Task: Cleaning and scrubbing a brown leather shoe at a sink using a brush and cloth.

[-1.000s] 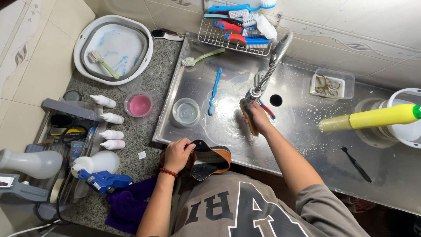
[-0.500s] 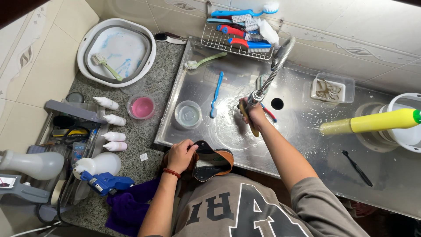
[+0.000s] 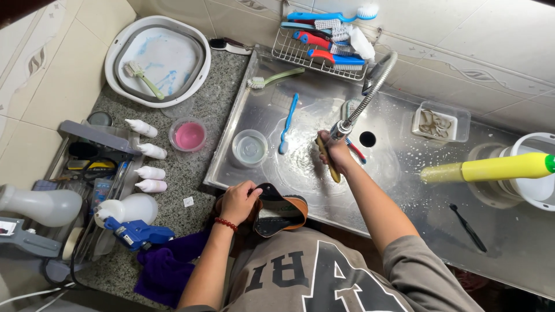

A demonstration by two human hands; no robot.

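Note:
My left hand [image 3: 236,202] grips a brown shoe with a dark insole [image 3: 277,212] at the near edge of the steel sink [image 3: 399,167], close to my body. My right hand [image 3: 336,153] holds a wooden-backed scrub brush [image 3: 326,159] out over the wet sink floor, just under the head of the flexible metal faucet hose [image 3: 363,104]. Soapy water is spread on the steel around the brush.
In the sink lie a blue toothbrush [image 3: 287,122], a green brush [image 3: 276,77], a clear cup [image 3: 250,148] and a clear tray [image 3: 441,122]. A wire rack of brushes [image 3: 324,41] hangs behind. On the counter: a pink bowl [image 3: 189,136], a white basin [image 3: 158,60], white bottles [image 3: 149,162]. A yellow bottle [image 3: 491,167] lies right.
My right hand has held the brush under the faucet head, shifting it slightly. The left hand keeps the shoe in the same place. The view moved a little.

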